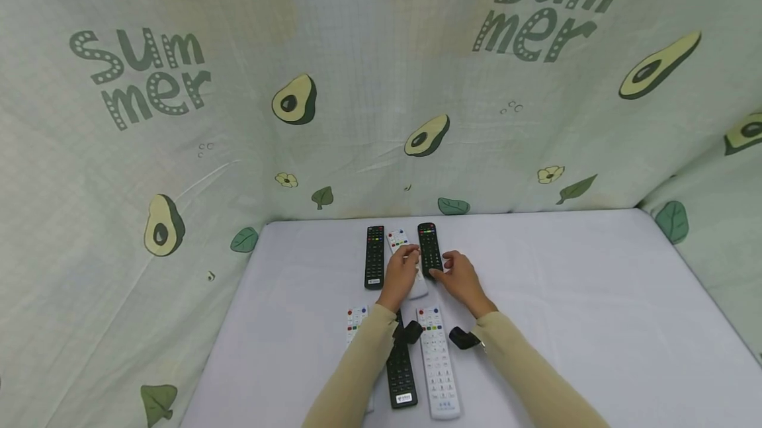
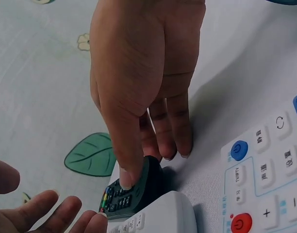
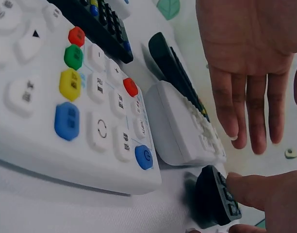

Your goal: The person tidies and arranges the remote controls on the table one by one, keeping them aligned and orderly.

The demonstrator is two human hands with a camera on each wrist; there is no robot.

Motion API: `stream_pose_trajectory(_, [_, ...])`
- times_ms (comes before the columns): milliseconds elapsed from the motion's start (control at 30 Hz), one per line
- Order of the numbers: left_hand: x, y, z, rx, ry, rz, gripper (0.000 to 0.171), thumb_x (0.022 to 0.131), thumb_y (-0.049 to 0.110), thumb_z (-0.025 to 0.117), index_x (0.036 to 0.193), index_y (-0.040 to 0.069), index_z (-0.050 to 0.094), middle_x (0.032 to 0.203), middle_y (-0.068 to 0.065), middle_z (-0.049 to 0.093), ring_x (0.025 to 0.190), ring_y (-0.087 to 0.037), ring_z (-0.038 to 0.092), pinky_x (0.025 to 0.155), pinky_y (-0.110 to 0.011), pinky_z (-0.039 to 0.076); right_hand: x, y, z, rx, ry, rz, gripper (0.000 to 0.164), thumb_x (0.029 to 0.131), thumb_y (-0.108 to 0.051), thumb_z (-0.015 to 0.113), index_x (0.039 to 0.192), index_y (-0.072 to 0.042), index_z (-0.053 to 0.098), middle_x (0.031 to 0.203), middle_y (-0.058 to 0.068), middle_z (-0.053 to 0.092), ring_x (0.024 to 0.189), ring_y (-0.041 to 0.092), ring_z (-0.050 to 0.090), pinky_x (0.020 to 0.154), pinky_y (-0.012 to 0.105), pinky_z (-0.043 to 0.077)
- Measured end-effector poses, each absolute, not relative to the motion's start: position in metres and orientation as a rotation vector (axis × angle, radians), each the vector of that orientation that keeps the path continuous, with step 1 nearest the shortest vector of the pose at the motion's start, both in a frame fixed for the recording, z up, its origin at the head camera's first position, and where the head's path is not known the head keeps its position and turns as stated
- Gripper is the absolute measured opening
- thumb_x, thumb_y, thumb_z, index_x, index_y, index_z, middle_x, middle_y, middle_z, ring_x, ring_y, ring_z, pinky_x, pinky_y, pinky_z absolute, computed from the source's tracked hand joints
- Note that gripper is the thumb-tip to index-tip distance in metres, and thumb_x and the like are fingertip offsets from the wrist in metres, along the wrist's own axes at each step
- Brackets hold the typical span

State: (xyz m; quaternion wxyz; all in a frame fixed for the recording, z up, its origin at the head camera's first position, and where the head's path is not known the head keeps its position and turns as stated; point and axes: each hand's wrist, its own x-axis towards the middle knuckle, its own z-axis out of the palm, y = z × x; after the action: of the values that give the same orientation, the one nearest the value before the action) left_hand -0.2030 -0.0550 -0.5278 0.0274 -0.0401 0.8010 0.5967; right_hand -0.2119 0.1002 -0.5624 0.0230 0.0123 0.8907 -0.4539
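A person's right hand (image 1: 463, 277) pinches the near end of a black remote (image 1: 430, 248), lying near 11 o'clock on the white tabletop (image 1: 595, 315) from the head view. At the remote's 8 o'clock, the left hand (image 1: 401, 274), fingers extended and slightly apart, hangs over a white remote (image 1: 419, 290); another black remote (image 1: 374, 256) lies at 9 o'clock.

Soft, even light is washing over the white tabletop (image 1: 595, 315) and printed cloth (image 1: 357, 31) in the head view, while both wrist views are running dimmer, the left showing a diffuse shadow beside the right hand (image 2: 143, 73).
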Motion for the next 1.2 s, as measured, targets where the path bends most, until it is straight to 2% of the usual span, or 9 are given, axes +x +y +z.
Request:
stream_pose_trajectory(300, [-0.212,-0.048,-0.525,-0.109,2.468,1.891,0.041,0.112,0.024,0.047,0.140,-0.001,0.061,0.133,-0.016,0.065,0.117,-0.029,0.065,0.097,-0.042,0.058,-0.213,0.099,-0.564,0.089,2.791,-1.382,0.044,0.091,-0.011,0.080,0.124,0.013,0.062,0.093,0.017,0.060,0.083,0.027,0.055,0.072,0.037,0.047])
stream_pose_trajectory(533, [-0.222,-0.044,-0.524,-0.184,2.490,1.879,0.045,0.111,0.023,0.046,0.149,0.001,0.053,0.149,-0.018,0.057,0.133,-0.035,0.058,0.111,-0.051,0.050,-0.205,0.101,-0.565,0.137,2.807,-1.455,0.028,0.092,-0.004,0.075,0.113,0.012,0.066,0.081,0.012,0.062,0.072,0.023,0.057,0.064,0.032,0.047])
stream_pose_trajectory(667, [-0.230,-0.045,-0.526,-0.238,2.515,1.885,0.048,0.110,0.021,0.047,0.153,0.000,0.046,0.152,-0.020,0.053,0.136,-0.036,0.054,0.113,-0.053,0.047,-0.204,0.100,-0.566,0.167,2.827,-1.474,0.021,0.093,-0.004,0.075,0.107,0.011,0.068,0.081,0.012,0.064,0.073,0.022,0.059,0.064,0.031,0.049])
stream_pose_trajectory(833, [-0.238,-0.047,-0.525,-0.238,2.506,1.943,0.054,0.109,0.018,0.048,0.158,-0.003,0.037,0.153,-0.023,0.043,0.127,-0.036,0.055,0.110,-0.053,0.047,-0.204,0.100,-0.568,0.166,2.822,-1.489,0.020,0.093,-0.003,0.075,0.106,0.011,0.068,0.083,0.012,0.063,0.074,0.022,0.058,0.064,0.030,0.048])
stream_pose_trajectory(933, [-0.242,-0.051,-0.523,-0.186,2.502,1.945,0.056,0.110,0.017,0.046,0.161,-0.002,0.033,0.158,-0.024,0.037,0.131,-0.038,0.053,0.114,-0.054,0.044,-0.203,0.102,-0.568,0.159,2.805,-1.505,0.020,0.092,-0.002,0.076,0.106,0.011,0.068,0.084,0.013,0.064,0.075,0.022,0.058,0.065,0.030,0.048])
stream_pose_trajectory(1100, [-0.244,-0.056,-0.519,-0.101,2.517,1.882,0.053,0.112,0.018,0.043,0.162,0.003,0.036,0.166,-0.020,0.033,0.146,-0.039,0.044,0.124,-0.055,0.036,-0.203,0.105,-0.568,0.146,2.785,-1.518,0.021,0.092,-0.002,0.076,0.107,0.011,0.068,0.086,0.014,0.066,0.077,0.022,0.060,0.067,0.031,0.051])
stream_pose_trajectory(1200, [-0.244,-0.057,-0.518,-0.087,2.538,1.862,0.051,0.111,0.018,0.043,0.160,0.003,0.040,0.165,-0.019,0.035,0.145,-0.039,0.045,0.124,-0.056,0.036,-0.202,0.107,-0.570,0.138,2.785,-1.516,0.022,0.092,-0.001,0.076,0.108,0.011,0.068,0.088,0.015,0.067,0.078,0.023,0.061,0.068,0.032,0.052])
